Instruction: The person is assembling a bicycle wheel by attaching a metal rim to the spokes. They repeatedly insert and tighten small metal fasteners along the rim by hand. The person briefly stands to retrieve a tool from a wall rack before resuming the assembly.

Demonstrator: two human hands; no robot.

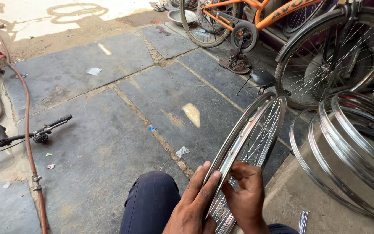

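Both hands kept a grip on the shiny silver spoked bicycle wheel rim [249,141], which stood upright on edge, rising from between the person's knees towards the upper right. Pressed flat along the rim's outer left edge, the left hand [194,203] had its fingers straight and its thumb tucked under. On the other side, the right hand [246,195] was curled in among the thin steel spokes, fingertips pinched on something there; what exactly they pinched could not be told. Both wrists came up from the bottom of the view, with the dark blue pinstriped trouser knee [152,201] just left of them.

A shallow round metal bowl [182,16] sat on the ground at the top of the view, near the orange bicycle [256,15]; its contents could not be made out. To the right, a stack of bare chrome rims [351,147] leaned on a concrete ledge [299,195], just beside the held wheel. Behind them stood a black-tyred bicycle wheel [332,54]. The grey stone slab floor [96,143] spread to the left, where a rusty brown hose [27,143] ran past black bicycle handlebars [40,132]
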